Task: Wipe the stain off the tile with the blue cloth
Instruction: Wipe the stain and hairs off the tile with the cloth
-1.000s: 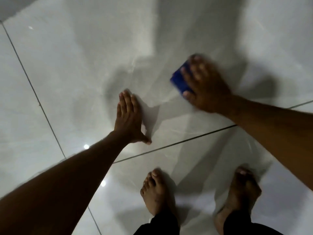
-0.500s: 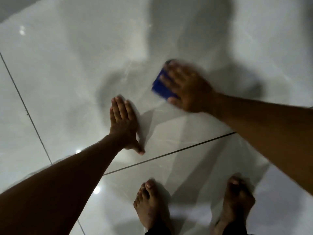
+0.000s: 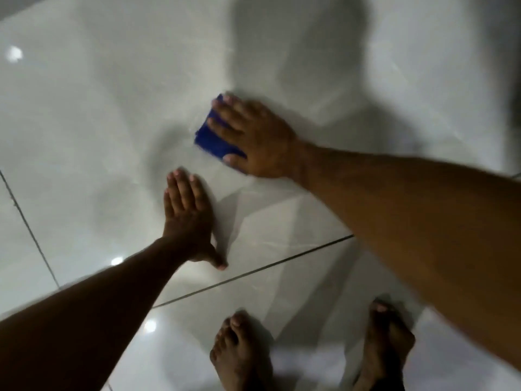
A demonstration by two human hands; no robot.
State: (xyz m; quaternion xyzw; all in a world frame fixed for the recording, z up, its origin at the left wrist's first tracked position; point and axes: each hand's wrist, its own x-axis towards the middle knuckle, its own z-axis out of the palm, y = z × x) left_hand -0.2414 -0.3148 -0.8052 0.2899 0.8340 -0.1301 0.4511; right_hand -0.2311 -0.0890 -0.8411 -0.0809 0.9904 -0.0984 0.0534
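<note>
My right hand (image 3: pixel 253 136) presses a folded blue cloth (image 3: pixel 210 138) flat against the glossy white tile (image 3: pixel 98 122). Most of the cloth is hidden under my palm and fingers; only its left part shows. My left hand (image 3: pixel 187 218) lies flat on the same tile, fingers together, thumb spread, just below and left of the cloth, holding nothing. No stain is visible on the tile; the surface is blurred and shadowed around the cloth.
Dark grout lines run along the left (image 3: pixel 28 230) and across below my left hand (image 3: pixel 253 269). My two bare feet (image 3: pixel 239 354) stand on the nearer tile at the bottom. Light reflections (image 3: pixel 14 53) dot the floor.
My right hand has slid the blue cloth leftward and nearer across the tile, closer to my left hand. My left hand has stayed planted on the tile.
</note>
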